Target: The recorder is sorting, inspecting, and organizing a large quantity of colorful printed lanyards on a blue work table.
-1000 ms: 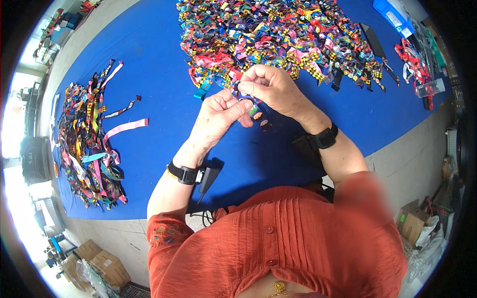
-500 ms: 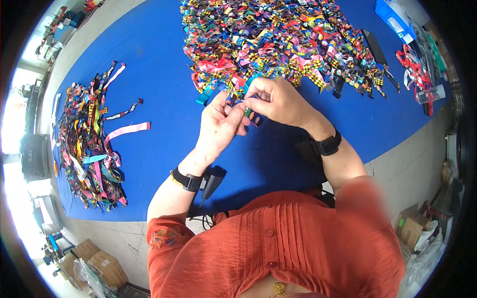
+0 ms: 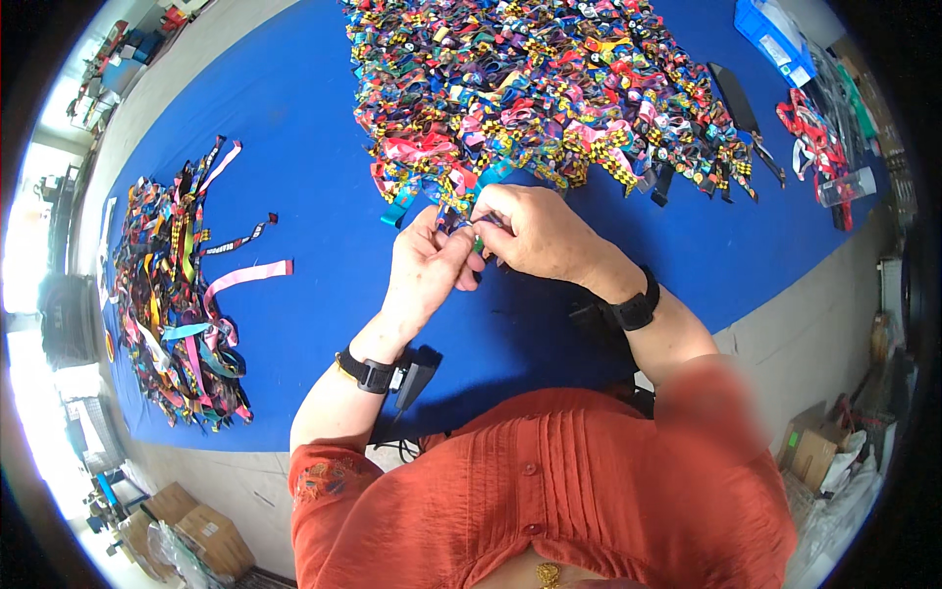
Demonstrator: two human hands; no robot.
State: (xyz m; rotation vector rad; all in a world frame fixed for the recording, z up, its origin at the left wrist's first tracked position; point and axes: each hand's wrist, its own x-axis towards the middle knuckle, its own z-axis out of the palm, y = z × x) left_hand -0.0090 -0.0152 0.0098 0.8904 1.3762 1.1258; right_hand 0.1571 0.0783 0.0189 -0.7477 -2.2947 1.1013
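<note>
A large shaggy mat of knotted, many-coloured fabric strips (image 3: pixel 510 88) lies at the far side of the blue table covering. At its near edge both my hands work close together on a dark printed fabric strip (image 3: pixel 452 218). My left hand (image 3: pixel 422 270) pinches the strip between thumb and fingers. Bent over it from the right, my right hand (image 3: pixel 540 236) has thumb and forefinger closed on the same strip, partly hiding it. A teal strip (image 3: pixel 402 204) hangs from the mat edge just beyond my left hand.
A heap of loose fabric strips (image 3: pixel 182 304) lies on the left of the blue cloth (image 3: pixel 304 128), with a pink strip (image 3: pixel 250 278) sticking out. At the right are a blue bin (image 3: pixel 775 44), a red-and-white strip bundle (image 3: pixel 812 137), a clear cylinder (image 3: pixel 849 187) and a black flat object (image 3: pixel 733 96).
My right hand has moved slightly down and left, closer over my left hand, and now covers more of the strip. The whole view has shifted a little.
</note>
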